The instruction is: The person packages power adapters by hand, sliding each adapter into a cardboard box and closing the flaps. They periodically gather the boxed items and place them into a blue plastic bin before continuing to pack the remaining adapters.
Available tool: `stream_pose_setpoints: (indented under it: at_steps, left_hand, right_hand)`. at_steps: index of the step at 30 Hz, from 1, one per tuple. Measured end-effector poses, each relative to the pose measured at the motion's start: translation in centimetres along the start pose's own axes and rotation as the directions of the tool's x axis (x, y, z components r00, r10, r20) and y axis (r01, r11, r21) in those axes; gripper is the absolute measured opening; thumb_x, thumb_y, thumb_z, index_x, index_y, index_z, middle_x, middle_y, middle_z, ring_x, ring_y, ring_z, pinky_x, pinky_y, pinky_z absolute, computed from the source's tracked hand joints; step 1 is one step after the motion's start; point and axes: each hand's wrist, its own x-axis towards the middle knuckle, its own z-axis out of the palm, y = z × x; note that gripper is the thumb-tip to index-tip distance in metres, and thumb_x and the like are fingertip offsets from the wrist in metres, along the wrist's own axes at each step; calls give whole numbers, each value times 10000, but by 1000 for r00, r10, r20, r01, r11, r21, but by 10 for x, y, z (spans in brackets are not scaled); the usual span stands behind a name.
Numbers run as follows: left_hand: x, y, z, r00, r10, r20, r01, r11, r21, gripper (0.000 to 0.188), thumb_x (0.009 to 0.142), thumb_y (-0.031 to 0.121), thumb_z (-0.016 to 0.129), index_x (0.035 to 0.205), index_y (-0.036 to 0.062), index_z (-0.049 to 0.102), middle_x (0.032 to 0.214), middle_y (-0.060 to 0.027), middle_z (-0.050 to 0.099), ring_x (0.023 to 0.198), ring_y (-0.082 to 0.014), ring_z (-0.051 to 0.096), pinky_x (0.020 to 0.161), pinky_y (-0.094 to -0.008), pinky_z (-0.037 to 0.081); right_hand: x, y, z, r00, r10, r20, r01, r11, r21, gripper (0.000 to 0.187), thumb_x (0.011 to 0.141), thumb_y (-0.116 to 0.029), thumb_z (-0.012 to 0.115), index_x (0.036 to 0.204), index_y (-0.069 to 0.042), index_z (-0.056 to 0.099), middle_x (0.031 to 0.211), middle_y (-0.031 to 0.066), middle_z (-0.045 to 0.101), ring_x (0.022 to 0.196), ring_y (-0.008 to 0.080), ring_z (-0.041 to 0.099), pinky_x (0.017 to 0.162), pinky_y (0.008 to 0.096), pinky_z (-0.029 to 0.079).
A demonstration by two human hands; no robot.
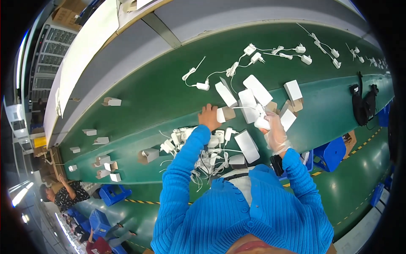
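White adapter (261, 122) in those fingers: how would you handle it well?

By its body, I'd say, not by its cable (245, 107), so the lead isn't tugged. That lead reaches out toward nine o'clock, close above the boxes, so I would gather it in before it snags on a flap.

And the hand that has it?

Right hand (276, 132), in a clear glove, fingers curled round the adapter and grasping it. From the middle of that hand, the adapter sits at ten o'clock, up against the fingertips, with the nearest white boxes (257, 89) at about eleven.

What about the other one?

Left hand (209, 117): fingers spread, a small box (228, 113) at its three o'clock. Whether it grips that box or merely rests beside it, I can't tell; the underside is hidden. A light steadying touch there would be plenty, since thin card likely bends easily.

Anything to mind nearby?

Tangled adapters (219, 136) lie around five o'clock from the left hand. I'd keep the held lead well apart from them.
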Motion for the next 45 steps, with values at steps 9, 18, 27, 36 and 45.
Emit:
stream_pose_setpoints:
  at_steps: [9, 18, 27, 36, 45]
  left_hand:
    - [-48, 21, -77, 933, 341, -118, -351, 933, -75, 647, 542, 266, 774, 1134, 158, 538, 1037, -87, 593, 984, -298, 556, 806, -392, 491]
    - [-80, 18, -90, 904, 290, -315, -381, 881, -281, 640, 514, 189, 762, 1119, 149, 558, 1059, -67, 603, 1004, -283, 558, 815, -384, 492]
    - [-82, 25, -89, 868, 370, -330, -437, 886, -157, 610, 513, 181, 751, 1095, 150, 571, 1074, -53, 598, 995, -278, 560, 789, -384, 501]
    - [-84, 47, -91, 878, 304, -369, -413, 871, -266, 547, 555, 220, 767, 1065, 147, 585, 1054, -33, 580, 958, -264, 575, 749, -373, 514]
    - [-69, 2, -97, 857, 310, -412, -483, 763, -429, 571, 534, 184, 795, 1059, 110, 584, 1029, -89, 562, 969, -298, 536, 857, -371, 449]
  right_hand:
    - [42, -51, 15, 852, -227, 472, 328, 934, -143, 408, 716, -84, 689, 1103, -60, 562, 1094, 117, 584, 958, 290, 560, 795, 358, 469]
    - [64, -69, -17, 681, -358, 638, 324, 930, 175, 364, 677, -48, 693, 1031, -59, 609, 1083, 116, 608, 921, 297, 583, 809, 371, 470]
    - [72, -46, -12, 599, -24, 800, -476, 793, 380, 423, 664, -53, 719, 1073, -86, 619, 997, 102, 629, 903, 302, 594, 796, 356, 492]
    - [60, -84, 6, 728, -532, 432, 576, 817, 35, 238, 680, -67, 669, 914, -58, 631, 881, 77, 638, 768, 273, 614, 674, 327, 498]
    - [79, -97, 75, 589, -334, 736, 545, 836, -56, 406, 710, -16, 641, 1102, -106, 582, 1048, 124, 598, 971, 293, 581, 817, 357, 491]
